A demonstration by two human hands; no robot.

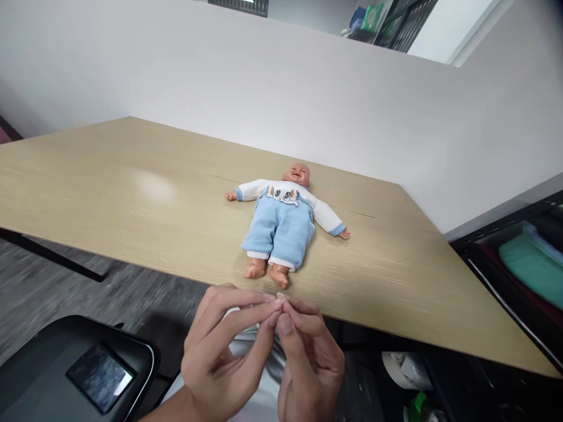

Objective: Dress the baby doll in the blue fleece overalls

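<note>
A baby doll [284, 223] in a white top and light blue trousers lies on its back on the wooden table [132, 193], arms spread, feet toward me. My left hand [220, 357] and my right hand [310, 366] are held together just below the table's near edge, in front of the doll's feet. Their fingertips meet in a pinch. Whether anything is between the fingers I cannot make out. Neither hand touches the doll.
A white partition wall [308, 88] runs behind the table. A black chair seat with a phone-like screen [99, 375] sits lower left. A dark shelf holding a teal item [534, 264] stands at right. Bags and clutter [409, 375] lie under the table.
</note>
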